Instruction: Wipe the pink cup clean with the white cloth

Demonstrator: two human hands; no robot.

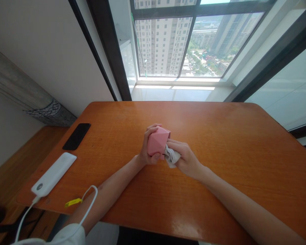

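Note:
My left hand grips a pink faceted object just above the middle of the orange wooden table. My right hand holds a small white cloth bunched in its fingers and presses it against the pink object's lower right side. The two hands meet around the object. Both forearms stretch over the table's near half.
A black phone lies flat at the table's left edge. Nearer to me a white power bank lies with a white cable and a yellow tag. A large window stands beyond the far edge.

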